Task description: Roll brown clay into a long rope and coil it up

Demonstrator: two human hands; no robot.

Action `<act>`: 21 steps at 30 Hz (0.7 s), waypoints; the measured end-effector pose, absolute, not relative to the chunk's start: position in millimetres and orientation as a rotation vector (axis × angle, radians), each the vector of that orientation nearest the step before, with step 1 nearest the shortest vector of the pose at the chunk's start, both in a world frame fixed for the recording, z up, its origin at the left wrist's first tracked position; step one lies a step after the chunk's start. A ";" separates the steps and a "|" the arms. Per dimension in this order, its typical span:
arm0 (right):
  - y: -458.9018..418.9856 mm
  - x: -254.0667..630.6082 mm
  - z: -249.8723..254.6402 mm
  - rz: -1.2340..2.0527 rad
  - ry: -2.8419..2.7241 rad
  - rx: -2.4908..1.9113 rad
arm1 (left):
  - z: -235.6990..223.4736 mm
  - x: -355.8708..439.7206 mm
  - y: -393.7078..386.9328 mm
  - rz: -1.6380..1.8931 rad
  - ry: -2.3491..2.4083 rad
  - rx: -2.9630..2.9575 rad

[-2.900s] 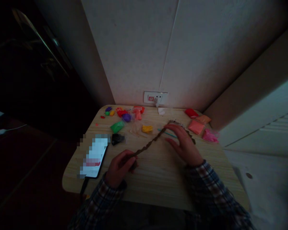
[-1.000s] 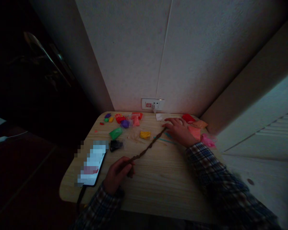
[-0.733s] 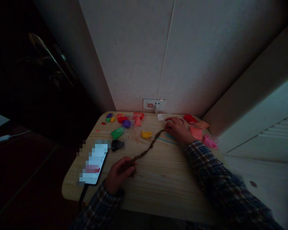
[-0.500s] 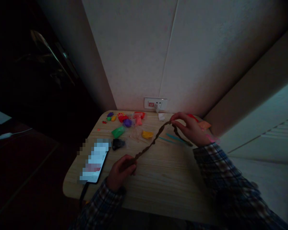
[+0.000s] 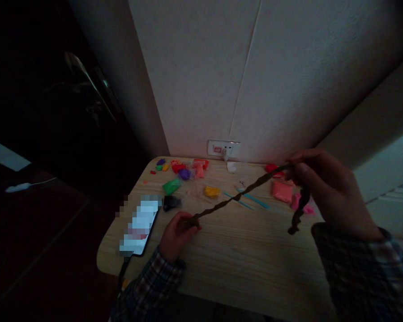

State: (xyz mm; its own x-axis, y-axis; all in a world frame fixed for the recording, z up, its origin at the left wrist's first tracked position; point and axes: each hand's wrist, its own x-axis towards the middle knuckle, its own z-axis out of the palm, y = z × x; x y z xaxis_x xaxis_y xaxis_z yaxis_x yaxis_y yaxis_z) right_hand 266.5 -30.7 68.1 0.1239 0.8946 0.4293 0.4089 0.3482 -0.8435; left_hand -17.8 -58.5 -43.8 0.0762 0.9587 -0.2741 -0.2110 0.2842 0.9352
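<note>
A long twisted brown clay rope (image 5: 242, 193) stretches over the wooden table (image 5: 242, 259). My left hand (image 5: 176, 235) rests on the table and pinches the rope's near end. My right hand (image 5: 329, 190) is raised above the table's right side, fingers closed on the rope's far part. The rope's loose tail hangs down from that hand.
Small clay lumps lie at the table's back: green (image 5: 171, 186), black (image 5: 171, 203), yellow (image 5: 212, 192), purple (image 5: 184, 173), red (image 5: 272, 168), pink (image 5: 282, 191). Two teal sticks (image 5: 251, 199) lie mid-table. A phone (image 5: 141, 222) on a cable lies at the left. A wall socket (image 5: 223, 148) is behind.
My right hand has lifted the rope's far end off the table and drawn it up and to the right. The left hand keeps its end down. The view has shifted slightly.
</note>
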 end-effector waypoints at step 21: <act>-50.7 233.0 1.9 0.215 -2.222 -1.342 | -37.7 -2.4 -60.2 1.162 1.142 0.972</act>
